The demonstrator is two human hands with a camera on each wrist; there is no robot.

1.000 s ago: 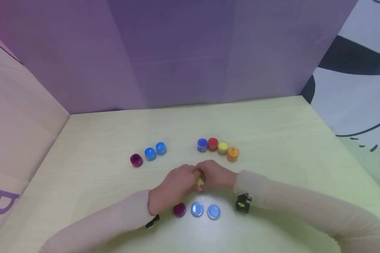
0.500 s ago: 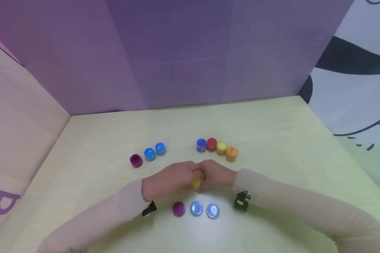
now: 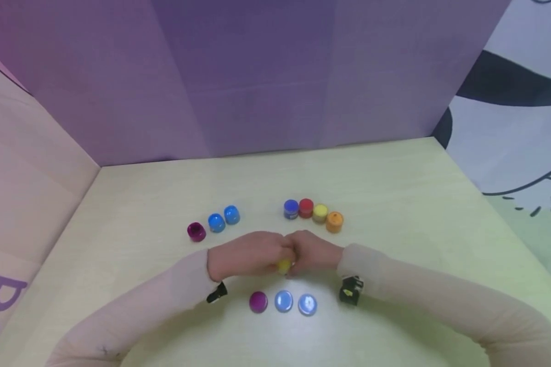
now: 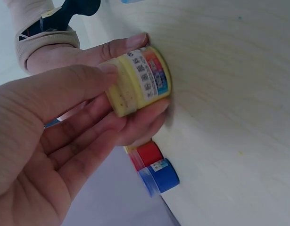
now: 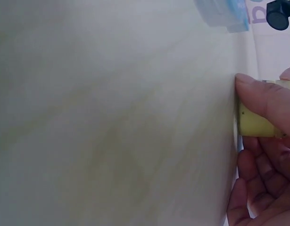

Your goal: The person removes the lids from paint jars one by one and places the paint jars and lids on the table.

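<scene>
A small yellow paint jar (image 4: 145,77) with a printed label is held between both hands at the middle of the table. My left hand (image 3: 252,253) pinches its lid end between thumb and fingers. Around the jar's lower body are the thumb and fingers of my right hand (image 3: 312,252). In the right wrist view the yellow jar (image 5: 255,120) stands with its base right at the tabletop. From the head view most of it is hidden by the hands. Nearest in front of the hands lie a magenta lid (image 3: 258,302) and two pale blue lids, one (image 3: 283,301) beside the other (image 3: 307,304).
Behind the left hand stand an uncovered magenta jar (image 3: 196,232) and two blue jars (image 3: 216,223). A row of blue (image 3: 291,209), red (image 3: 305,208), yellow (image 3: 320,213) and orange (image 3: 334,222) jars stands behind the right hand. A purple panel (image 3: 266,81) borders the table's back.
My left wrist has swung outward and away from the body, turning the hand at the jar, with more of the yellow showing. The right hand stays nearly still.
</scene>
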